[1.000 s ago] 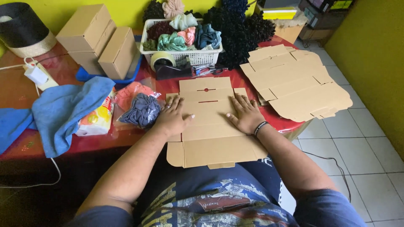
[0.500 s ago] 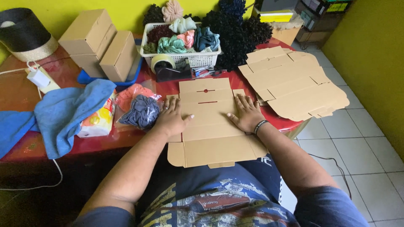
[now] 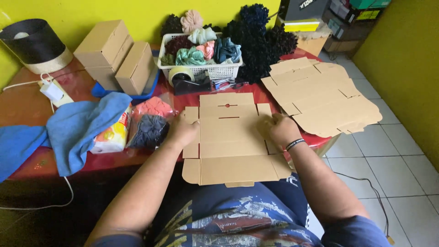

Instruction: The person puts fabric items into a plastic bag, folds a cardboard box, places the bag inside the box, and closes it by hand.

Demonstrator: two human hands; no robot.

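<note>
Flat cardboard box blank [image 3: 231,137], centre of the frame, lying on the red counter [image 3: 82,158] with its lower edge overhanging toward my lap. I judge the blank light and stiff, bending readily only along its scored creases, so the side flaps near those folds are the natural places to take hold. My left hand [image 3: 183,131] curls at the left side flap, my right hand [image 3: 280,129] at the right one; the fingers are bent inward and appear to pinch the flap edges, though the closure itself is hidden behind my knuckles. Both forearms reach up from the lower frame, wrists level. A stack of flat blanks [image 3: 320,93] lies at right, a white basket [image 3: 201,71] above.
</note>
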